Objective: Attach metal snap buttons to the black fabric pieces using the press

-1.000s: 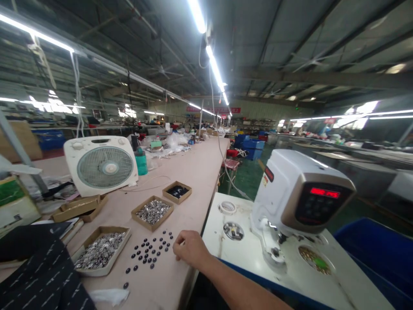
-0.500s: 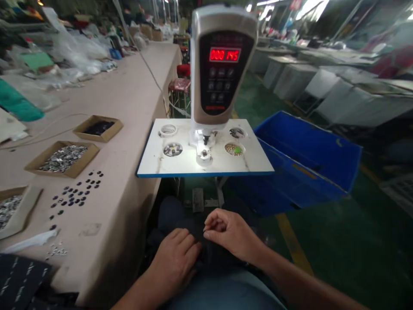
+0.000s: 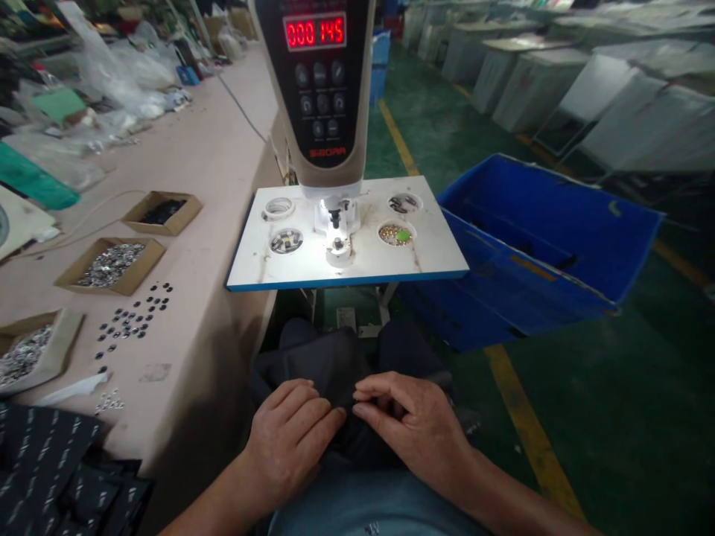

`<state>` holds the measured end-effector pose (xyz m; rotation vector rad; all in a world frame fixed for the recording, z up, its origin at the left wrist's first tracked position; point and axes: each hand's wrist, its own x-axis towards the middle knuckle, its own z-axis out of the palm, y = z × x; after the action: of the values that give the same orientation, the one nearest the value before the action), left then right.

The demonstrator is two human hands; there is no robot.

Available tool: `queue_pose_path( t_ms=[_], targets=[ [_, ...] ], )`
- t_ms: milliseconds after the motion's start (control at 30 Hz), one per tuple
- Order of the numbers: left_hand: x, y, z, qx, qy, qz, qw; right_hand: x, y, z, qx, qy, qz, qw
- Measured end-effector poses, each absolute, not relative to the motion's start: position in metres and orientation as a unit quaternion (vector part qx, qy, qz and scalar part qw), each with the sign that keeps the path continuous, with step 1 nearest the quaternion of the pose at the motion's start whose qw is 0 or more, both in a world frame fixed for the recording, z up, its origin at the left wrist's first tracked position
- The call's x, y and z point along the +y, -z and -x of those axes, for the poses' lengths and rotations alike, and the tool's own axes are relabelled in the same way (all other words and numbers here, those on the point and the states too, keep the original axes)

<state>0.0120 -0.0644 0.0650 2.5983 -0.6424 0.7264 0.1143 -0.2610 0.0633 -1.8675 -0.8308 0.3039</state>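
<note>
dark, creased cloth point(image 3: 318, 363) lies by the left hand point(image 3: 287, 432) and narrowly curled right hand point(image 3: 416, 424); both grips unclear.

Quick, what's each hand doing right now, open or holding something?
Left hand: fingers curled by dark fabric; grip cannot be told.
Right hand: curled as if pinching; what it holds, if anything, cannot be told.
</note>
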Motion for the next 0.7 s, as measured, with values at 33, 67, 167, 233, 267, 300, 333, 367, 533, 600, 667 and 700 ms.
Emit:
queue_pose_path(
  t_ms=[33, 67, 167, 233, 267, 300, 333, 367, 533, 600, 667, 700],
  targets=[
    [-0.065, -0.066, -0.011, -0.227, -0.257, -0.922, 0.181, -0.261, -0.064, -0.114, -0.362, -0.104, 0.774, 0.51],
    [-0.066, -0.068, -0.01, -0.227, -0.256, -0.922, 0.181, -0.261, -0.064, -0.114, -0.373, -0.087, 0.772, 0.507],
    [-0.068, -0.072, -0.006, -0.229, -0.255, -0.923, 0.175, -0.262, -0.064, -0.112, -0.366, -0.127, 0.759, 0.523],
    [-0.069, -0.075, -0.002, -0.23, -0.251, -0.925, 0.169, -0.262, -0.063, -0.108, -0.338, -0.195, 0.739, 0.55],
    [-0.069, -0.075, 0.0, -0.23, -0.247, -0.926, 0.167, -0.262, -0.062, -0.106, -0.325, -0.221, 0.729, 0.56],
    [-0.069, -0.076, 0.002, -0.231, -0.243, -0.928, 0.165, -0.262, -0.062, -0.105, -0.314, -0.236, 0.723, 0.569],
    [-0.069, -0.076, 0.003, -0.231, -0.239, -0.929, 0.165, -0.262, -0.061, -0.104, -0.308, -0.243, 0.718, 0.575],
    [-0.069, -0.076, 0.005, -0.231, -0.237, -0.929, 0.164, -0.263, -0.061, -0.103, -0.304, -0.244, 0.717, 0.578],
    [-0.069, -0.075, 0.009, -0.232, -0.231, -0.93, 0.168, -0.264, -0.057, -0.1, -0.308, -0.246, 0.715, 0.578],
    [-0.069, -0.075, 0.009, -0.232, -0.226, -0.931, 0.171, -0.264, -0.056, -0.099, -0.312, -0.245, 0.713, 0.579],
    [-0.069, -0.076, 0.008, -0.231, -0.222, -0.932, 0.171, -0.265, -0.055, -0.098, -0.316, -0.243, 0.712, 0.577],
    [-0.069, -0.076, 0.007, -0.232, -0.222, -0.931, 0.172, -0.266, -0.054, -0.097, -0.32, -0.24, 0.714, 0.575]
  ],
)
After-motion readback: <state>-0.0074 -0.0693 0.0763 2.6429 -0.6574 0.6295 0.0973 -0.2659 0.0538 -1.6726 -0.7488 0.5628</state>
